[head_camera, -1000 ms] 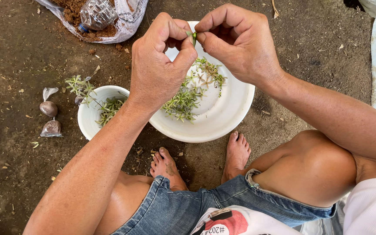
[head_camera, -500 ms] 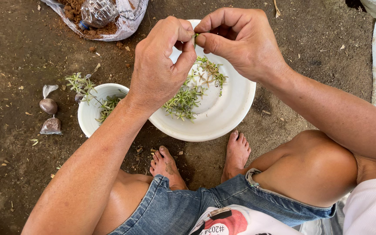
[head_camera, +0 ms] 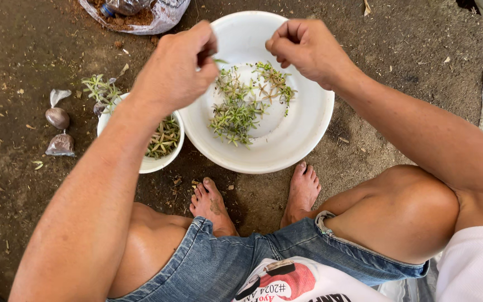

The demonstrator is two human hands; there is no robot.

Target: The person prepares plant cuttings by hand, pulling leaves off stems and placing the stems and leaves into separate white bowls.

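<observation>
Packets [head_camera: 58, 130], two small knotted clear ones, lie left of small white bowl [head_camera: 157, 162].

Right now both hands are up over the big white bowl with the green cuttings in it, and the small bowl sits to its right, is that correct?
Not quite. The small bowl sits to the left of the big white bowl, partly under the left hand and forearm, as the head view shows. Both hands, the right hand too, are over the big bowl holding green cuttings.

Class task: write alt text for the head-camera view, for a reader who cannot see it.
A squatting person's two hands hover over a large white bowl of small green plant cuttings; the left hand pinches a tiny sprig, the right hand is loosely curled. A smaller white bowl of cuttings sits beside it on bare dirt ground, with two small tied bags nearby.
</observation>
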